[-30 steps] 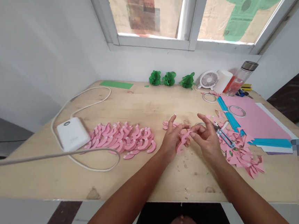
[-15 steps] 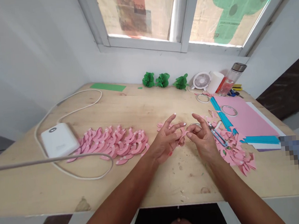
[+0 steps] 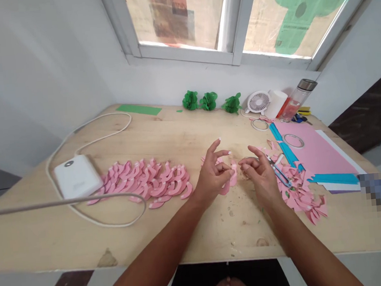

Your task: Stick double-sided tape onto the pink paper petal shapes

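My left hand (image 3: 210, 175) pinches a small curved pink paper piece (image 3: 234, 174) between thumb and index finger, its other fingers raised. Just right of that piece is my right hand (image 3: 260, 175), thumb and index finger pressed together, a small gap from the paper. Whether anything lies in this pinch is too small to tell. More pink paper pieces (image 3: 225, 188) lie below and behind my left hand, partly hidden by it. Beside my right hand are scissors with blue-grey handles (image 3: 282, 175), resting on a heap of pink paper scraps (image 3: 304, 197).
Rows of overlapping curved pink pieces (image 3: 157, 181) lie left, beside a white power bank (image 3: 78, 177) and its cable (image 3: 101, 225). At the back stand green paper balls (image 3: 208, 101), a small fan (image 3: 259, 102) and a bottle (image 3: 298, 100). Pink sheets (image 3: 325, 153) lie right.
My hands have moved slightly apart. The pink piece, earlier between both hands' fingertips, now hangs from my left hand's pinch alone.
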`<state>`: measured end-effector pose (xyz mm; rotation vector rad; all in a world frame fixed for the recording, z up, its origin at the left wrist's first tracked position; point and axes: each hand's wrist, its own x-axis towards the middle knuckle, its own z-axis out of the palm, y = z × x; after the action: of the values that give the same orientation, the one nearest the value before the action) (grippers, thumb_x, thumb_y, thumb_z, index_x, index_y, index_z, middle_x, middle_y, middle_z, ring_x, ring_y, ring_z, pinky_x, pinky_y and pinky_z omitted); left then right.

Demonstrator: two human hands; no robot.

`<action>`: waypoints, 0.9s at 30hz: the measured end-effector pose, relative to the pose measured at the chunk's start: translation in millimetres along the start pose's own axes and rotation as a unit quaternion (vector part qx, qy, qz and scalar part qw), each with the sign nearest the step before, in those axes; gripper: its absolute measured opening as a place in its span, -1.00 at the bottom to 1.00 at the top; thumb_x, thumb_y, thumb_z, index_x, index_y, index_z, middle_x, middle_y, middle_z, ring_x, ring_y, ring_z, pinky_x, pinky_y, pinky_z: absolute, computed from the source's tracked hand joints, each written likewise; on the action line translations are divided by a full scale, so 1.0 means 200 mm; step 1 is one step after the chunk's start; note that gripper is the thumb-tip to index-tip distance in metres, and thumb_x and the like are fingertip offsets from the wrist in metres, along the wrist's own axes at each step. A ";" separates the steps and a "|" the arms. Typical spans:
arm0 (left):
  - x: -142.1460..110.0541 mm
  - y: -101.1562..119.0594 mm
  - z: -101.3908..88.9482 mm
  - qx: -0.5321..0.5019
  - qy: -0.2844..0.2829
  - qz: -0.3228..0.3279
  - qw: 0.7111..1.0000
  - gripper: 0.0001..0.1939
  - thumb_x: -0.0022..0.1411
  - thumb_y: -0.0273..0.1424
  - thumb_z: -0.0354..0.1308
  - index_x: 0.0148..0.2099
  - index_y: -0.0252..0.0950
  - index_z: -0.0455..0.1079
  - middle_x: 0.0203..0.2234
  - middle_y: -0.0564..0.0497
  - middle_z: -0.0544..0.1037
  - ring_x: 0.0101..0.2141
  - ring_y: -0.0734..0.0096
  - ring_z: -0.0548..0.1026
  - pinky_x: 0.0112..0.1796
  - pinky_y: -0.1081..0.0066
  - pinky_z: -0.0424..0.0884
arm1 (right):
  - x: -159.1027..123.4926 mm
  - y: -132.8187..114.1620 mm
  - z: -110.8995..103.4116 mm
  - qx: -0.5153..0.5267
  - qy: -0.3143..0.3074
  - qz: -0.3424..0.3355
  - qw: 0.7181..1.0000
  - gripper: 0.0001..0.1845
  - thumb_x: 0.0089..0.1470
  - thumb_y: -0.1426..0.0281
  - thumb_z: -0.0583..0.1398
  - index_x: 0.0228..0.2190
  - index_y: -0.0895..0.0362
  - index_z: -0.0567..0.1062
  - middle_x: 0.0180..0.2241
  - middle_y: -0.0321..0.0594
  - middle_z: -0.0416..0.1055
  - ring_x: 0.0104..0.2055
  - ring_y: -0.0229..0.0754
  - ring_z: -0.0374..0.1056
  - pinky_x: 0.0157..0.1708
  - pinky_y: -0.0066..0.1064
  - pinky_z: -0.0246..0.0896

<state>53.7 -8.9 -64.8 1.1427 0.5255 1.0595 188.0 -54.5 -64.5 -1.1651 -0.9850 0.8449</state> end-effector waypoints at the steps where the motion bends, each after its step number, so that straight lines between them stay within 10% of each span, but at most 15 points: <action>1: 0.00 -0.01 0.00 0.026 0.005 0.023 0.999 -0.19 -0.05 -0.56 0.18 0.19 0.00 -0.08 -0.06 -0.05 0.24 -0.55 0.74 0.32 -0.53 0.57 0.30 | 0.00 0.00 0.00 -0.010 0.007 0.004 1.000 -0.48 -0.08 0.38 0.20 -0.04 0.04 0.22 -0.40 -0.30 0.39 -0.35 -0.26 0.30 -0.32 -0.39 0.18; 27: -0.01 -0.04 0.02 0.121 0.023 0.046 0.991 -0.27 0.04 -0.52 0.11 0.20 -0.02 -0.07 -0.03 -0.08 0.25 -0.53 0.69 0.35 -0.52 0.55 0.32 | 0.00 0.01 0.01 -0.002 -0.013 0.033 0.999 -0.39 -0.16 0.41 0.23 -0.03 0.08 0.21 -0.54 -0.40 0.34 -0.51 -0.31 0.23 -0.45 -0.45 0.13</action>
<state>58.5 -13.5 -71.3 1.3684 0.6573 1.1250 186.2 -53.3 -67.1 -1.1972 -0.9740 0.9134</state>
